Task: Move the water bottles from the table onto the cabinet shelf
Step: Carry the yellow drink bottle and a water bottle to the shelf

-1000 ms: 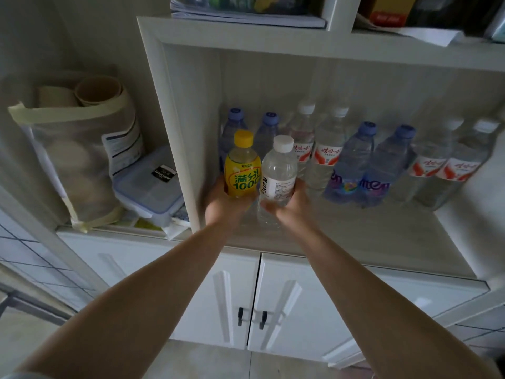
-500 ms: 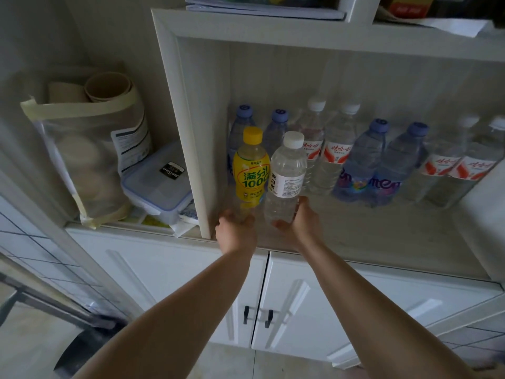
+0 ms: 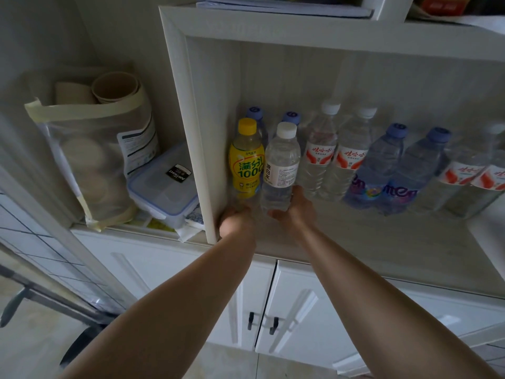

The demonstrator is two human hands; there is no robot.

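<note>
fingers: right hand (image 3: pixel 293 212) curled round base of clear bottle (image 3: pixel 280 170); left hand (image 3: pixel 236 221) grip on yellow bottle (image 3: pixel 246 165) cannot tell | change: both bottles lowered onto cabinet shelf (image 3: pixel 355 236), frame centre | next: release

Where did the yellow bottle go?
The yellow-capped plastic bottle with the yellow label stands on the cabinet shelf at its left end, against the side wall, beside the clear white-capped bottle.
</note>
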